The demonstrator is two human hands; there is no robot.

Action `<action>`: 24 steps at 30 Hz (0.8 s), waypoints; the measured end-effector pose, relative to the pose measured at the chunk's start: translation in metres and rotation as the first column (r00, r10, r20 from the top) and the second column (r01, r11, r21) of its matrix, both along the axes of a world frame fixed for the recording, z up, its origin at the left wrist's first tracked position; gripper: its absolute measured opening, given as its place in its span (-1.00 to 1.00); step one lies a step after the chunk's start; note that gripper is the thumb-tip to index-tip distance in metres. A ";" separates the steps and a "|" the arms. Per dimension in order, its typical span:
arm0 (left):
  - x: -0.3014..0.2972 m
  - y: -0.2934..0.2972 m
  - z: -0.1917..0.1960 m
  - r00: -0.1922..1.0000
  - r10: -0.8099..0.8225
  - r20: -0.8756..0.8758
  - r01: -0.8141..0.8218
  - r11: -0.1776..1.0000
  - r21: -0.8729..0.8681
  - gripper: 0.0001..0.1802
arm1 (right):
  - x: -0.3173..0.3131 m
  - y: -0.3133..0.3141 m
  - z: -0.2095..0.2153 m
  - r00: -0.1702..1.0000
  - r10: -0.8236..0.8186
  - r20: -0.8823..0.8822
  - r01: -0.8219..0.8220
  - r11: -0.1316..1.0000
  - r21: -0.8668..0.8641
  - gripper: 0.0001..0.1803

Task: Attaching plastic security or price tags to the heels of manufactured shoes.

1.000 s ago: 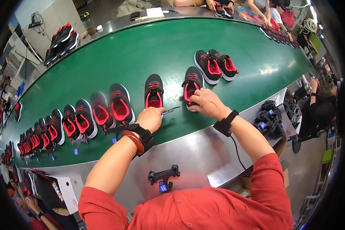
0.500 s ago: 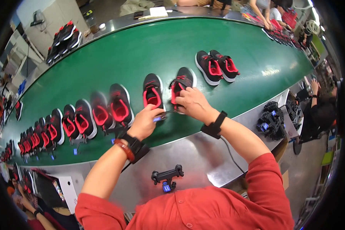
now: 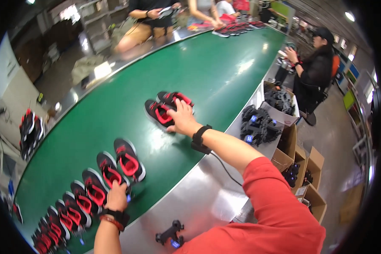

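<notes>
A row of black-and-red sneakers with white soles runs down the left side of the green tabletop (image 3: 127,101). My left hand (image 3: 117,196) is closed at the heel of a sneaker (image 3: 105,163) near the row's right end, its fingertips partly hidden. Just right of it stands another sneaker (image 3: 129,157). A small blue label (image 3: 128,197) shows beside that hand. Farther right, my right hand (image 3: 183,119) spreads its fingers over the heels of two side-by-side sneakers, the nearer one (image 3: 155,114) and the farther one (image 3: 167,98). It appears to touch them.
A black plastic bracket (image 3: 170,233) lies on the metal ledge (image 3: 199,186). Black brackets (image 3: 260,127) are heaped by the right edge, beside a filled white box (image 3: 295,111) and cardboard boxes (image 3: 313,203). A person in black (image 3: 317,63) sits at the right; others work behind the table.
The view has turned right. My right hand left the pair it was working on with my left and reached right to another pair. My left hand and the first pair are now nearer the row.
</notes>
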State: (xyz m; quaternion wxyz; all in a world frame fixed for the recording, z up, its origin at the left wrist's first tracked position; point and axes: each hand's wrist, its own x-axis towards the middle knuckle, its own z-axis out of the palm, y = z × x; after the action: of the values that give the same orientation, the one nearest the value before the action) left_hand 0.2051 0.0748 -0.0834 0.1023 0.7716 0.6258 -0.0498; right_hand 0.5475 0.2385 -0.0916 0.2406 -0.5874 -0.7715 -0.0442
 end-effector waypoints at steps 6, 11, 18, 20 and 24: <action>-0.005 -0.006 0.008 0.998 -0.003 -0.066 -0.001 0.999 -0.053 -0.69 | 0.014 0.028 0.000 0.989 0.016 0.147 0.027 0.957 -0.288 -0.19; -0.016 -0.004 0.003 0.998 -0.027 -0.051 0.022 0.995 -0.095 -0.59 | 0.002 0.020 -0.004 0.983 0.104 0.153 -0.075 0.980 -0.182 -0.37; -0.020 -0.023 0.003 0.996 0.080 -0.037 -0.082 0.995 -0.055 -0.74 | -0.052 -0.014 -0.025 0.980 0.193 0.037 -0.185 0.971 -0.149 -0.63; -0.021 -0.013 -0.006 0.997 0.079 -0.019 -0.080 0.996 -0.037 -0.77 | -0.070 -0.035 -0.028 0.982 0.174 0.079 -0.160 0.974 -0.161 -0.65; -0.015 -0.008 0.007 0.998 0.052 0.037 -0.051 0.998 -0.035 -0.72 | -0.078 -0.086 -0.009 0.957 0.286 0.046 -0.280 0.954 -0.110 -0.65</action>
State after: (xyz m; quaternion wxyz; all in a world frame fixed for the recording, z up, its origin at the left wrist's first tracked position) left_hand 0.1906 0.0667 -0.0759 0.1288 0.7542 0.6425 -0.0431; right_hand 0.4695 0.1520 -0.1007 0.1903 -0.4807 -0.8559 0.0123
